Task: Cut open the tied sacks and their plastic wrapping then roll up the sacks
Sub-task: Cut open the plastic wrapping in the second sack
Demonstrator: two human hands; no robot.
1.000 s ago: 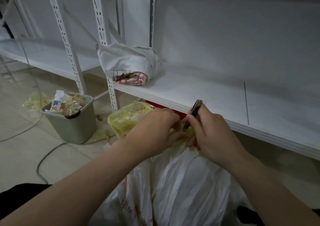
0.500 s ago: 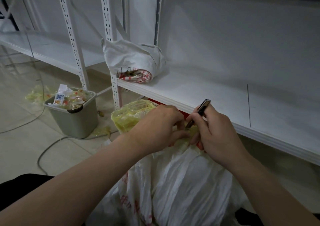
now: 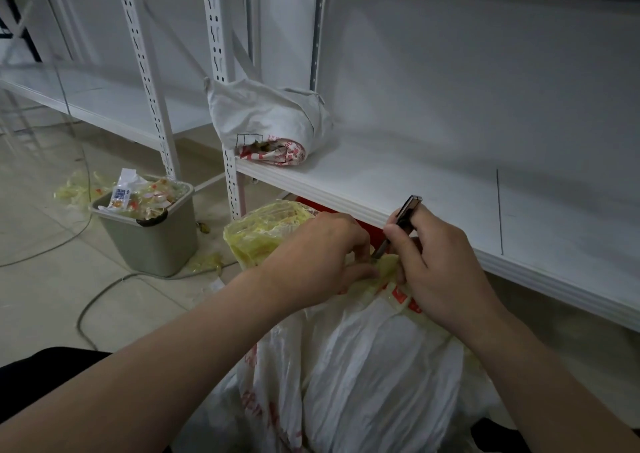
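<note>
Gripping a slim dark cutter point(image 3: 403, 218) in curled fingers, the right hand point(image 3: 443, 272) sits just right of the middle of the view. The cutter's upper end points toward 1 o'clock and its lower end dips to the gathered neck of the sack point(image 3: 374, 366). The tip is hidden between the two hands, so I cannot tell whether it touches the tie.

At 9 o'clock from the right hand and nearly touching it, the left hand point(image 3: 318, 255) curls its fingers down and pinches the yellowish plastic wrapping point(image 3: 386, 269) bunched at that neck. The sack itself is white with red print, stands upright and fills the view from the centre down to 6 o'clock, between the two forearms.

Just behind the left hand, toward 10 o'clock, a crumpled yellow bundle point(image 3: 266, 234) of plastic sits on the floor point(image 3: 41, 300). Above it, at 12 o'clock, a rolled sack point(image 3: 270, 123) lies on the left end of a white shelf point(image 3: 450, 189), whose front edge runs down toward 4 o'clock.

At 9 o'clock a grey bin point(image 3: 149, 241) stands on the floor, heaped with yellow plastic scraps. More scraps lie around it, and a grey cable point(image 3: 100, 296) loops past its base.
</note>
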